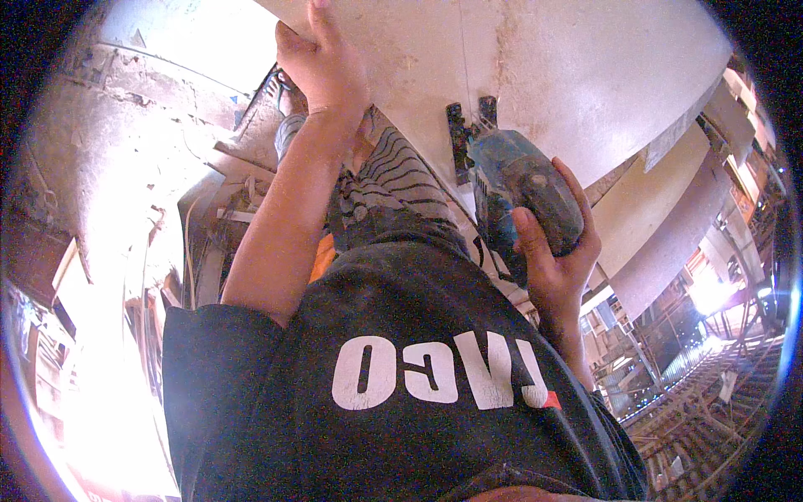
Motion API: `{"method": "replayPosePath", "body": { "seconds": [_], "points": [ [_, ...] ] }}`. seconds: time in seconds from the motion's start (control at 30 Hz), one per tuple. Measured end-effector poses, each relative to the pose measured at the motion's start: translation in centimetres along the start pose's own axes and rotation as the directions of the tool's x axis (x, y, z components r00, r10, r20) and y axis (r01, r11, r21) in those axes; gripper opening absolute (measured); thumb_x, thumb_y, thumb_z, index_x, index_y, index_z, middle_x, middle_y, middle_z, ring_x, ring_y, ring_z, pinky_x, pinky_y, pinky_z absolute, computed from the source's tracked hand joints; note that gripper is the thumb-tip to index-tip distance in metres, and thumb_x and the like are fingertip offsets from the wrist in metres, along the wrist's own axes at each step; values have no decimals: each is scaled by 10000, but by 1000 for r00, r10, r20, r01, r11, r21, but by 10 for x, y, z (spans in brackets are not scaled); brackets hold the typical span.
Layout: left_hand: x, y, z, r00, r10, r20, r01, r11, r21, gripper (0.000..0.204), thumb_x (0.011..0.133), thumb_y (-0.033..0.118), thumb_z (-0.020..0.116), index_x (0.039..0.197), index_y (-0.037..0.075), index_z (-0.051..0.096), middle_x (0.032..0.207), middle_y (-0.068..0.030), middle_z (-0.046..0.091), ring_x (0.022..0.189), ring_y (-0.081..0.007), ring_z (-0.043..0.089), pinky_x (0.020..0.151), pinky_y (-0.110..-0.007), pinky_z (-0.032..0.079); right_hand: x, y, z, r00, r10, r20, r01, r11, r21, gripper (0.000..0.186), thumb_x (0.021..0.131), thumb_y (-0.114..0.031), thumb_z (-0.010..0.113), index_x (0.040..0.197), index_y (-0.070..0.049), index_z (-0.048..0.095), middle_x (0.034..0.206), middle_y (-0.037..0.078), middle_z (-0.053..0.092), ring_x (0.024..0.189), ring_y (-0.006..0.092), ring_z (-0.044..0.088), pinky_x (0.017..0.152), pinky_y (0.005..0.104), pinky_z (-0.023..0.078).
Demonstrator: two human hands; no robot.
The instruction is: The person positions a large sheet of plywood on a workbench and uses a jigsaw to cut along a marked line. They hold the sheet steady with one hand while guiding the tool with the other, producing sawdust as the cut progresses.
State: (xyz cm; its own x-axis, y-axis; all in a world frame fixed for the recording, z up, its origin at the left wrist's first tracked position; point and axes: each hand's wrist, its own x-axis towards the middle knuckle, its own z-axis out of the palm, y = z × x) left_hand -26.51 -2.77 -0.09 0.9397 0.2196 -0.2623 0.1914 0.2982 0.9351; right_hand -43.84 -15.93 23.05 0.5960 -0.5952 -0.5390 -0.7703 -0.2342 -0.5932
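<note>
A large pale board (585, 67) spans the top of the view, with a thin line running down it. My left hand (322, 71) grips the board's edge at the upper middle, fingers closed round it. My right hand (556, 251) is wrapped around a dusty blue and black jigsaw (523, 171) at the board's lower edge. The tool's black base plate sits in line with the thin line; whether its blade is in the board I cannot tell.
Below are my striped trouser legs (393, 171) and a sandalled foot near the upper left. More sheets (644, 209) stand or lie at the right. Timber offcuts (238, 167) lie at the left. A cluttered workshop with bright openings surrounds me.
</note>
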Motion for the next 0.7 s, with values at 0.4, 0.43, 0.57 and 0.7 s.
{"method": "replayPosePath", "body": {
  "seconds": [0.4,0.43,0.57,0.7],
  "points": [
    [-3,11,2,999,-37,-35,40,995,91,536,1103,310,591,1476,-46,444,1330,-151,620,1180,-227,599,996,-356,502,4,-4,0,1000,-12,-7,12,999,-43,670,915,-140,835,1510,-39,544,1110,67,746,716,70,608,609,207,492],
    [-6,11,5,996,-47,-73,52,996,69,549,1098,311,602,1489,-36,433,1349,-153,608,1190,-230,595,1002,-356,501,5,-4,0,1000,-14,-7,14,999,-41,669,915,-138,834,1510,-39,544,1110,67,746,719,70,608,611,207,492],
    [-1,-3,-5,992,-116,-53,120,988,93,640,1077,323,644,1557,8,360,1428,-154,555,1234,-238,576,1022,-346,495,5,-8,1,1000,-12,-12,12,1000,2,665,916,-129,830,1510,-40,545,1105,69,746,723,71,608,616,210,495],
    [2,-22,-17,977,-151,-153,185,954,237,669,1016,435,713,1362,-89,482,1227,-212,661,1051,-260,670,855,-393,601,7,-16,3,1000,20,-1,-20,1000,-10,663,916,-121,827,1511,-45,546,1113,73,744,728,76,612,624,213,500]
  ]
}}
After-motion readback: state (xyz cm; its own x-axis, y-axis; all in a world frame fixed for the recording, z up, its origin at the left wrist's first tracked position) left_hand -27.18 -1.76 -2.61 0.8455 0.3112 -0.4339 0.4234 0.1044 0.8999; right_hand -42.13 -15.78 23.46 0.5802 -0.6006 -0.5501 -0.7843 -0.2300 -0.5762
